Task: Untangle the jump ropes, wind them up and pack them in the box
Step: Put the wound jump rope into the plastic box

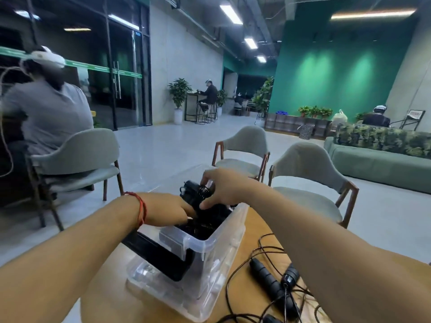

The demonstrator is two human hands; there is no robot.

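The box [217, 238] is a clear plastic container standing on the table [255, 229]; all positions below are given relative to it.

**Hands**
- The right hand [224, 190] is above the box's far end. Its fingers curl over the far side of the bundle [198, 193] and its thumb clamps the near side, so it is grasping the bundle.
- The left hand [168, 208] reaches in over the box's left rim. One finger extends straight to the bundle's near-left side. The other fingers are hidden beneath the hand, so it cannot be told whether this hand grasps. A red bracelet [141, 208] circles the wrist.

**Task items**
- The bundle is a wound black rope, held above the box's open top at the far end.
- Further black rope [200, 227] lies inside the box, directly below the bundle.
- A dark object [161, 257] shows through the box's near-left wall; its identity cannot be told.
- The loose ropes [261, 250] lie on the table to the right of the box, with thin cords crossing one another. Two black handles [263, 273] rest among them, near the box's near-right corner.

**Surroundings**
- Two vacant chairs [310, 173] stand beyond the box, to its right.
- A third chair [81, 155], to the left of the box, is occupied by a seated person [51, 113].
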